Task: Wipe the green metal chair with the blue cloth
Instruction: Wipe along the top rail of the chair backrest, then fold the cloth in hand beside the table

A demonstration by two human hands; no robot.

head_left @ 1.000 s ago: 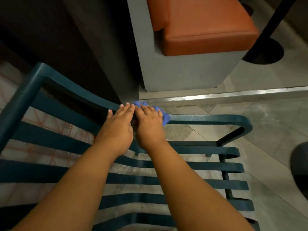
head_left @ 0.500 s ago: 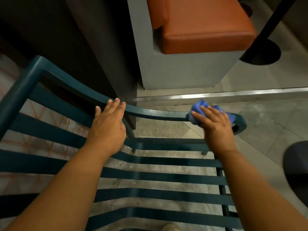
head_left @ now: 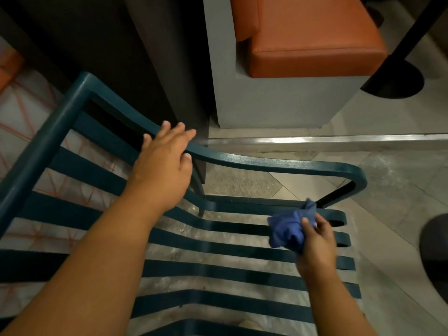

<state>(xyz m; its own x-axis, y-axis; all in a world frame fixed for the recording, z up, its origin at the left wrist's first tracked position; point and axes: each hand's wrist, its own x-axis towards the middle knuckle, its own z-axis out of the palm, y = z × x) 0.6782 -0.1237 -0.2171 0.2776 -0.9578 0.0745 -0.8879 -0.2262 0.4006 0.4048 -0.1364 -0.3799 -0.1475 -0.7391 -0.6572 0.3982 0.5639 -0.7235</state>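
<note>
The green metal chair (head_left: 278,164) fills the lower half of the view, its curved armrest running from upper left to right and its seat slats below. My left hand (head_left: 164,168) rests on the armrest with its fingers straight over the rail. My right hand (head_left: 317,241) grips the bunched blue cloth (head_left: 289,229) just above the front ends of the seat slats, below the armrest's rounded end. Whether the cloth touches a slat I cannot tell.
A grey bench base (head_left: 278,103) with an orange cushion (head_left: 310,37) stands beyond the chair. A dark wall panel (head_left: 135,57) is at the back left. A black pole with a round base (head_left: 392,81) is at the upper right. A metal floor strip (head_left: 339,139) crosses the tiled floor.
My right hand has carried the cloth along the armrest to its right end, then down off it to the seat slats. My left hand has stayed on the armrest.
</note>
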